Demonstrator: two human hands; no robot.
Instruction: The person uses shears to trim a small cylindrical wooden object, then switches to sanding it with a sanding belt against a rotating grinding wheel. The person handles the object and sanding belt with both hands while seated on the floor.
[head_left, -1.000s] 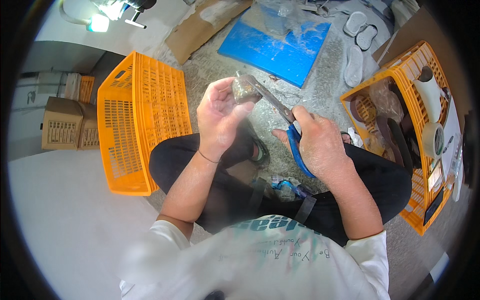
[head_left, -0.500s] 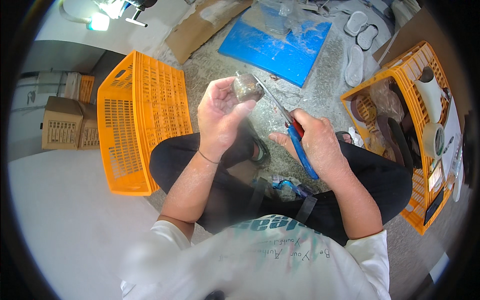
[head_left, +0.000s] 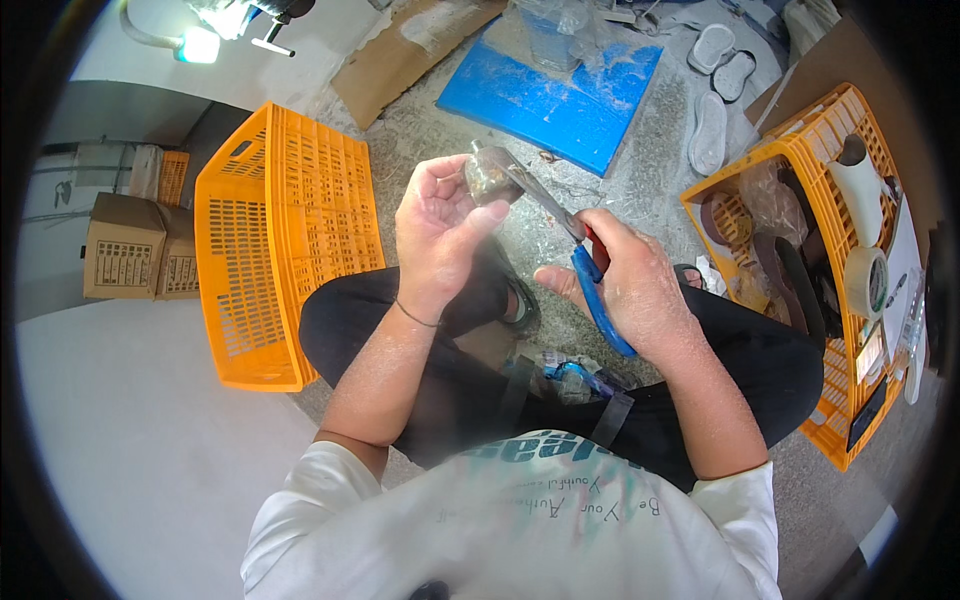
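From my distant seat I am seeing the left hand (head_left: 435,235) holding a small, cloudy, rounded piece (head_left: 488,178) between thumb and fingers, its short stem pointing up and a little left. That piece is sitting in front of the seated person, above the bare floor (head_left: 640,205) and nearer to me than the blue board (head_left: 550,105). The right hand (head_left: 645,285) is gripping a scissor-like tool (head_left: 592,305) by its blue and red handles, and the thumb is standing out to the left of the blue one. The tool's long metal blades are slanting up and left, their far ends overlapping the right side of the piece (whether they are touching it or only passing in front, I am unable to tell). Both hands are looking dusty, and a thin dark band (head_left: 417,315) is circling the left wrist. Around them, an orange crate (head_left: 271,180) is standing to the left, while another crate (head_left: 790,130) is standing to the right with loose items inside and a roll of tape (head_left: 866,281) at its side. White footwear (head_left: 707,135) is lying beyond, beside the board, and a blue-wrapped bundle (head_left: 580,378) is lying between the black-trousered legs (head_left: 755,335).
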